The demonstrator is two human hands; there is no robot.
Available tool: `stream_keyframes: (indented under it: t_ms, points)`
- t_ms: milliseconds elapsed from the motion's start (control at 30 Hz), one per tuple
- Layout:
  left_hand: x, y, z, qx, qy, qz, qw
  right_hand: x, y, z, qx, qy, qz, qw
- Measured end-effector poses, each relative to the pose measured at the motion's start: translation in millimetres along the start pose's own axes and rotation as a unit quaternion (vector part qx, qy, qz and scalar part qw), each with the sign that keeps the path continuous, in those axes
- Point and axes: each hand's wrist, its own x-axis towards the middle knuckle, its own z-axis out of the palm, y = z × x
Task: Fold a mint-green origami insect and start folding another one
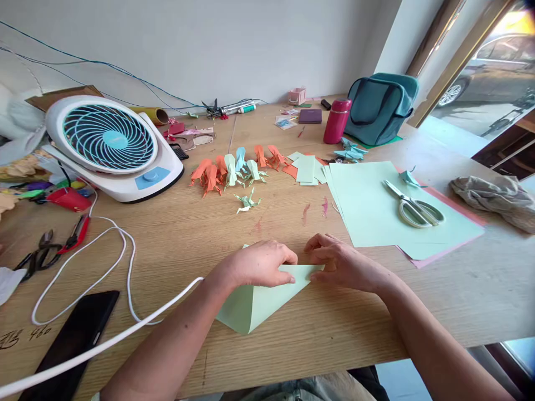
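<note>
A pale green sheet of paper (265,303) lies on the table in front of me, partly folded over, with a crease running down to its near corner. My left hand (265,262) grips its far edge, the thumb on top and the fingers curled at the fold. At the right corner, my right hand (340,262) pinches the paper between thumb and fingers. Beyond the hands sits a small green folded paper figure (247,201). Behind it stands a row of orange, green and blue paper figures (231,170).
Green sheets (361,203) lie at right with scissors (416,209) on top. A white fan (111,142), a white cable (125,250) and a black phone (75,340) are at left. A red bottle (336,122) and a teal bag (378,111) stand at the back right.
</note>
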Motion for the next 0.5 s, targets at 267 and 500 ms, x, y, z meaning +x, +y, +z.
stream_keyframes:
  t_ms: [267, 500]
  points:
    - [-5.3, 1.5, -3.9, 0.008, -0.026, -0.007, 1.0, -7.6, -0.4, -6.5, 0.018, -0.009, 0.03, 0.999]
    - [-3.0, -1.6, 2.1, -0.024, 0.038, 0.016, 0.999, -4.1, -3.7, -3.1, 0.153, 0.018, 0.024, 0.988]
